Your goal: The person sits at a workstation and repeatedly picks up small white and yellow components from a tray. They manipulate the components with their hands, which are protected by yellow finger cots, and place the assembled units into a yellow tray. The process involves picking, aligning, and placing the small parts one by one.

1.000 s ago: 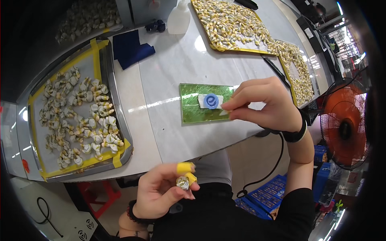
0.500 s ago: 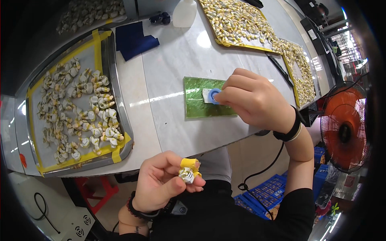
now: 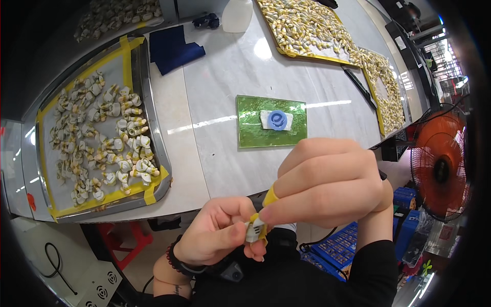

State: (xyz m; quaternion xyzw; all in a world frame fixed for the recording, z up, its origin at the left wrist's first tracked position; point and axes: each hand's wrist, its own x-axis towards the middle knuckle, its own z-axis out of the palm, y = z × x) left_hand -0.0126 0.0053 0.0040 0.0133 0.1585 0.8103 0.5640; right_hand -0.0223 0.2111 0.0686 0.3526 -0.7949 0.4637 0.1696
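In front of my body, my left hand (image 3: 217, 235) is closed around a small white-and-yellow figurine piece (image 3: 253, 233), pinched between thumb and fingers. My right hand (image 3: 330, 181) meets it from the right, its fingertips pressed together against the top of the piece. Whatever those fingertips hold is too small or hidden to make out. A bit of yellow (image 3: 271, 196) shows beside the right fingers. Beyond the hands lies a green plate (image 3: 250, 139) on the table, bearing a white pad (image 3: 266, 118) with a round blue dish-like piece (image 3: 277, 121) on it.
At the left, a metal tray (image 3: 159, 153) edged with yellow tape carries many white-and-yellow figurine pieces. Two trays of small yellow-and-white parts (image 3: 307, 30) (image 3: 391, 100) stand at the far right. A dark blue cloth (image 3: 174, 51), white bottle (image 3: 237, 18) and orange fan (image 3: 437, 163) surround the table.
My right hand has left the blue piece on the green plate and come down toward me to the figurine piece. My left hand has shifted slightly right, still holding it.
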